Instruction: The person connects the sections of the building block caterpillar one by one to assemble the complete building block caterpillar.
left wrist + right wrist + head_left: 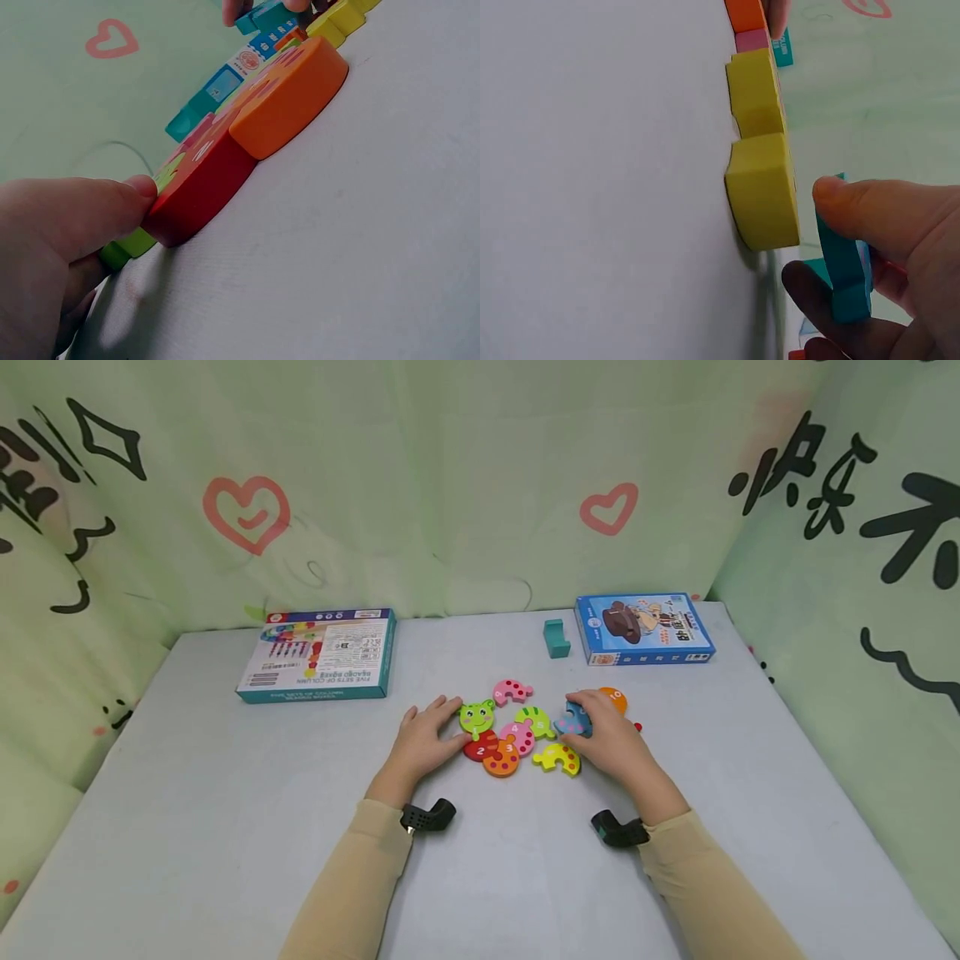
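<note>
My left hand [423,743] is at the green caterpillar head piece [477,717], its thumb and fingers pinching the head's left side. In the left wrist view that thumb tip also lies right at the edge of the red piece [202,176] numbered 2. An orange piece [501,762] and a pink piece [517,739] follow the red one, fitted closely together. My right hand [611,739] pinches a blue puzzle piece [572,720] between thumb and fingers, held above the table in the right wrist view. Below it lies a yellow arched piece [557,759].
A green striped piece [535,722] and a pink arched piece [512,691] lie between the hands. Past the right hand sits an orange piece [613,699]. Behind stand a teal block [556,638], a blue box [645,628] and a white-and-teal box [318,656].
</note>
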